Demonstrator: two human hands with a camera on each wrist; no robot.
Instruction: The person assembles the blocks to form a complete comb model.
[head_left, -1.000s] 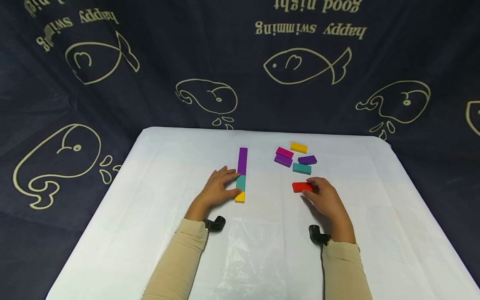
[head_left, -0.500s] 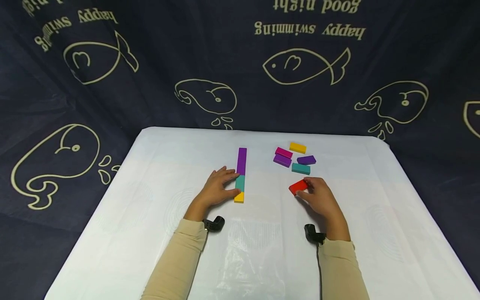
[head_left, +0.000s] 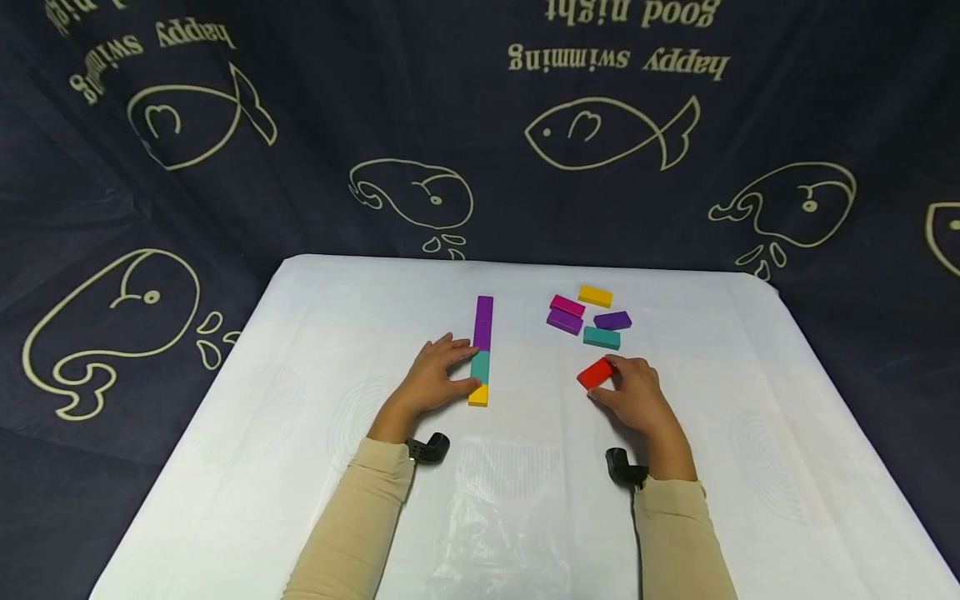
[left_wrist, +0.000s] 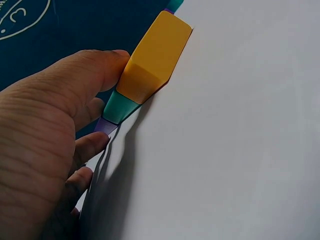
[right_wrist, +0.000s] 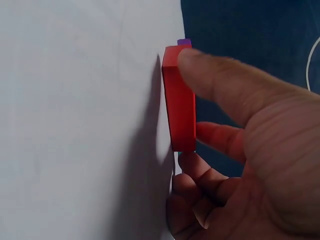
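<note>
A straight row of blocks lies on the table: purple blocks [head_left: 483, 323] at the far end, a teal block [head_left: 480, 367], then a yellow block [head_left: 477, 396] nearest. My left hand [head_left: 432, 377] rests along the row's left side, thumb by the yellow block and fingers spread toward the purple; in the left wrist view the thumb touches the yellow block's side [left_wrist: 150, 57]. To the right, my right hand [head_left: 637, 396] pinches a red block [head_left: 596, 373] between thumb and fingers, its length slanted up to the right. In the right wrist view the thumb overlaps the red block's [right_wrist: 180, 107] near end.
Beyond the red block sits a loose group: a teal block [head_left: 602, 337], a dark purple block [head_left: 613, 320], a purple block [head_left: 565, 322], a pink block [head_left: 567, 306] and a yellow block [head_left: 596, 296]. A dark printed curtain [head_left: 480, 125] hangs behind the white table [head_left: 510, 525].
My right hand has moved slightly left, and the red block it holds has turned from lying crosswise to a slant. The left hand and the row have stayed put.
</note>
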